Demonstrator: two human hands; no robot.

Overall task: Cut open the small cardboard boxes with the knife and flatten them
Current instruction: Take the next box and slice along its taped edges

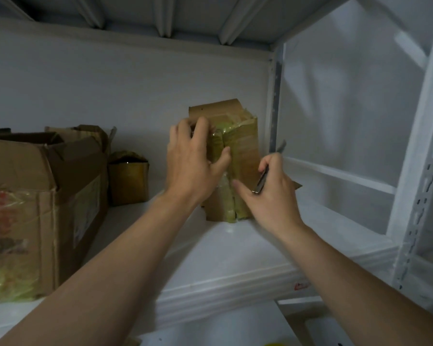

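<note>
I see the small cardboard box (244, 151) standing on end on the white shelf (235, 258), close to the shelf's upright post (275, 101). My left hand (193, 166) curls over its upper left edge, fingers hooked at the top and thumb pressed to the front face. My right hand (270, 193) holds the knife (262, 179) between thumb and curled fingers, with the index finger stretched out to touch the yellowish tape (226, 208) that runs down the middle seam.

I judge the box light and thin-walled. One top flap (215, 108) stands loose and the corners look crushed, so it should buckle under a firm squeeze. The glossy tape is probably slick, so I would take hold on bare cardboard near a corner, where the folds are stiffest, and keep my left thumb away from the seam the blade must follow.

A large carton (35, 196) and a second small box (128, 176) sit well apart to the left.
</note>
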